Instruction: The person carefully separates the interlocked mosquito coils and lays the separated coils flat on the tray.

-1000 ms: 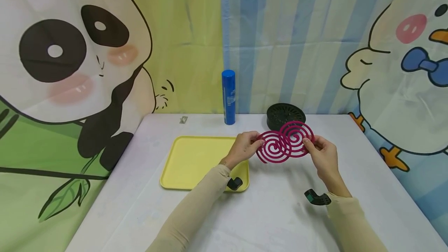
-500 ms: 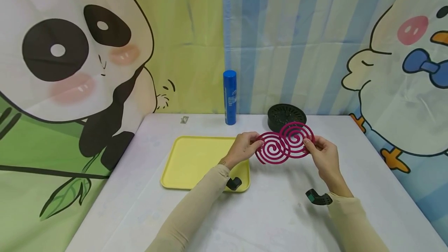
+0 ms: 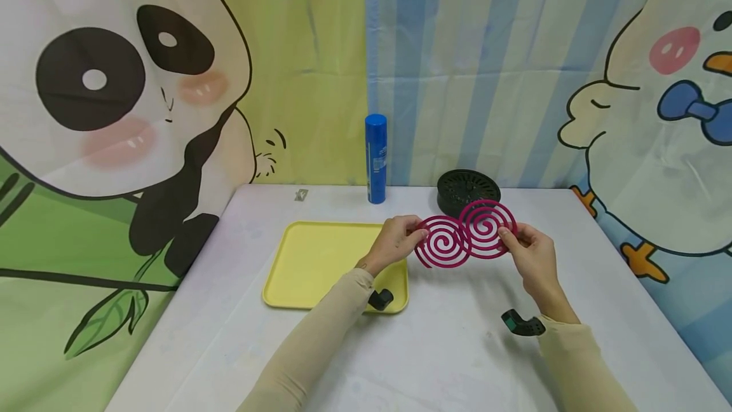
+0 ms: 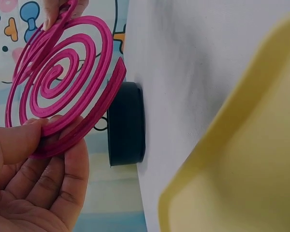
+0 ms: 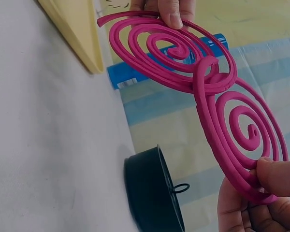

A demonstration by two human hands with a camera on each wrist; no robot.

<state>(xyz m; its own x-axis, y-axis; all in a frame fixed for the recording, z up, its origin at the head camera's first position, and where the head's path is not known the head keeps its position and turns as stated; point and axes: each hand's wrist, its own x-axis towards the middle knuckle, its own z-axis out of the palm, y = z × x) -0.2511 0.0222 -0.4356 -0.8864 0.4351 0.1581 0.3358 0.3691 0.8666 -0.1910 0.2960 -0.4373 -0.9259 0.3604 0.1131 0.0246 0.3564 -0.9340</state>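
Observation:
Two magenta mosquito coils are held up over the table, overlapping and linked where their rings meet. My left hand (image 3: 394,241) pinches the outer edge of the left mosquito coil (image 4: 102,107) between thumb and fingers. At the far edge of the right mosquito coil (image 5: 208,130), my right hand (image 3: 534,260) grips it the same way. In the right wrist view the right coil's strands pass through the left coil's rim, and the two lie at different tilts. The left coil's loose outer end sticks out in the left wrist view.
A yellow tray (image 3: 320,266) lies under the left forearm. Behind the coils stands a round black slotted coil holder (image 3: 469,184), partly covered by them in the head view. A blue spray can (image 3: 376,157) and a small metal stand (image 3: 301,195) are at the back.
Both hands have drawn slightly apart, the left coil shifting a little left and the right coil a little right. Their overlap is narrower than before.

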